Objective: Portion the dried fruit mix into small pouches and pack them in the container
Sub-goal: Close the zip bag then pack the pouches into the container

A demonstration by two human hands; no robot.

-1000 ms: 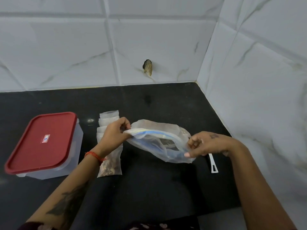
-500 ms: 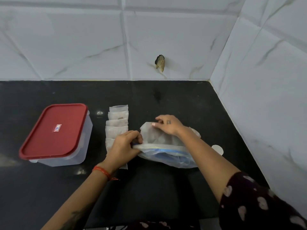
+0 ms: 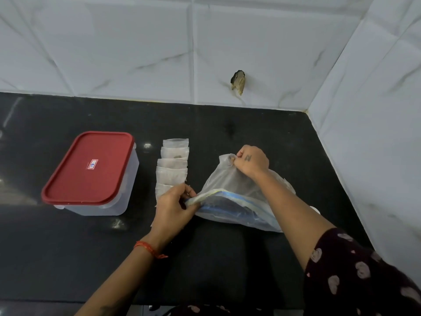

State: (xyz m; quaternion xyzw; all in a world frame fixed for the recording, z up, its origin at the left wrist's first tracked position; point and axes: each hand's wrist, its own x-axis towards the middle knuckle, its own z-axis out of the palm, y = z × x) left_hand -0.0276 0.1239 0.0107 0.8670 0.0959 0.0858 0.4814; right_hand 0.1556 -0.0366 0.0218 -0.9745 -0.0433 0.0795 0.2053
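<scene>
I see left hand (image 3: 174, 207) pinching bag (image 3: 230, 197) mouth, right hand (image 3: 251, 161) gripping its far corner on counter (image 3: 227, 258); contents probably mix, could spill if tipped

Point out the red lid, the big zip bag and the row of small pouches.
red lid (image 3: 91, 166): head view, centre of its top.
big zip bag (image 3: 230, 179): head view, clear upper wall.
small pouches (image 3: 172, 173): head view, a middle pouch.

Head-worn camera looks steeply down, close over the black counter (image 3: 68, 258).
</scene>
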